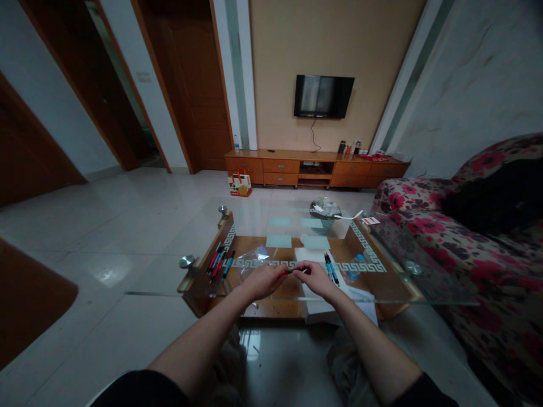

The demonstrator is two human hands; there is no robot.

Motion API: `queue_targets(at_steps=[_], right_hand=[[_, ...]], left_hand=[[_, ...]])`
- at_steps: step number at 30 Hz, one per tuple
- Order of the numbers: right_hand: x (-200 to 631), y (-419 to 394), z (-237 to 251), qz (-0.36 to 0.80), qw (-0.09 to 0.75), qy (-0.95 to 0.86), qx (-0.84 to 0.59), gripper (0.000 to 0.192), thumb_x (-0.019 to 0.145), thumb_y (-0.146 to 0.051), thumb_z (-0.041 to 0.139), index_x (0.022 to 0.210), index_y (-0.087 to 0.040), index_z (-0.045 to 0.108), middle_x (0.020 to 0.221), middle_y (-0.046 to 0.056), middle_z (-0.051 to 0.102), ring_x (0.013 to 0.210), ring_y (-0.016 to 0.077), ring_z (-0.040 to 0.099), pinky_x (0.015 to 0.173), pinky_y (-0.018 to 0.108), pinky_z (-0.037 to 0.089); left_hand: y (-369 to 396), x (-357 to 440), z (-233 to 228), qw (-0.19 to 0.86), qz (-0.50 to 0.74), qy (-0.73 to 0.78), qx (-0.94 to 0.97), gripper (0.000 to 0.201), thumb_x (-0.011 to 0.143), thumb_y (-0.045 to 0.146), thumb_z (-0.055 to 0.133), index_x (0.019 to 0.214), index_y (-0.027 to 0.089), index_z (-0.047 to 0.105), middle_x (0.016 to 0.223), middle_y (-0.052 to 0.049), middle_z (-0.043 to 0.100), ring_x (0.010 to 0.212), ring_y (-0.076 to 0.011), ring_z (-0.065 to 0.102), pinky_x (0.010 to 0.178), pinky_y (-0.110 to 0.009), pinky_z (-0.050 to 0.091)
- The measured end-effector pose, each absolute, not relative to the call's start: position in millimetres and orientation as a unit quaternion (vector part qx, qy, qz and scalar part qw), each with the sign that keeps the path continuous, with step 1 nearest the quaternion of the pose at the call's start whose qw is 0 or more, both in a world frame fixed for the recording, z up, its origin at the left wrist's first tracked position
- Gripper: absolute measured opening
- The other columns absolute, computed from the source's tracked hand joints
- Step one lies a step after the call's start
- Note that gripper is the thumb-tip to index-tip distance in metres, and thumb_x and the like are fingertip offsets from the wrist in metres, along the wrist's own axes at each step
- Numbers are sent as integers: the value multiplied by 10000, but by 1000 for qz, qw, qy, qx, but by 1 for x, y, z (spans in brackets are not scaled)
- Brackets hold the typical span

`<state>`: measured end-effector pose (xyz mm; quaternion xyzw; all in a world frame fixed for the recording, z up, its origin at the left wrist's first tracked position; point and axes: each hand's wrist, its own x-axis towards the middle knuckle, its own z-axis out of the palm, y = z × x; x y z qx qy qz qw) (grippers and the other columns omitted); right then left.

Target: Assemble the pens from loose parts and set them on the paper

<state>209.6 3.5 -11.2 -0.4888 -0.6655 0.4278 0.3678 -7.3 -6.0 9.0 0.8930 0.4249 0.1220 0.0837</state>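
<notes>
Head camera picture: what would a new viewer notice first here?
First, the two hands meeting over the near edge of the glass table: the left hand and right hand hold one pen between them. Next, a bunch of red and blue pens lies on the glass at the left, and a white paper stack lies just beyond the right hand.

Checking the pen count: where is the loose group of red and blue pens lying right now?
In the head view, the group of pens lies on the glass table near its left edge, just left of the clear plastic bag and the left hand.
</notes>
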Motion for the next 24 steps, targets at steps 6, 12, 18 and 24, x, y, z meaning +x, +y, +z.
queue_targets(at_steps=[6, 12, 18, 24], right_hand=[[211, 2, -8, 414, 335, -679, -505, 413, 827, -536, 540, 757, -154, 680, 711, 35, 653, 646, 150, 567, 609, 251, 429], [213, 5, -13, 410, 344, -678, -504, 408, 817, -540, 547, 737, -156, 661, 672, 21, 631, 616, 144, 555, 599, 247, 422], [211, 7, -15, 427, 371, -658, -497, 334, 775, -485, 622, 800, -155, 664, 719, 25, 641, 639, 140, 553, 608, 248, 437], [209, 6, -14, 444, 384, -644, -491, 327, 751, -462, 651, 851, -152, 682, 761, 40, 658, 669, 147, 566, 633, 260, 454]], left_hand=[[-6, -8, 10, 86, 122, 424, 893, 293, 978, 407, 345, 1119, 243, 542, 850, -53, 679, 799, -212, 653, 662, -259, 430], [-7, -7, 11, 85, 125, 424, 893, 299, 979, 410, 343, 1121, 242, 545, 843, -55, 675, 789, -211, 651, 657, -257, 425], [-8, -7, 12, 78, 115, 429, 892, 303, 978, 402, 333, 1132, 253, 548, 848, -58, 678, 777, -222, 656, 634, -261, 421], [-8, -6, 12, 90, 112, 437, 888, 305, 976, 395, 338, 1149, 247, 540, 875, -64, 682, 789, -218, 658, 643, -259, 425]])
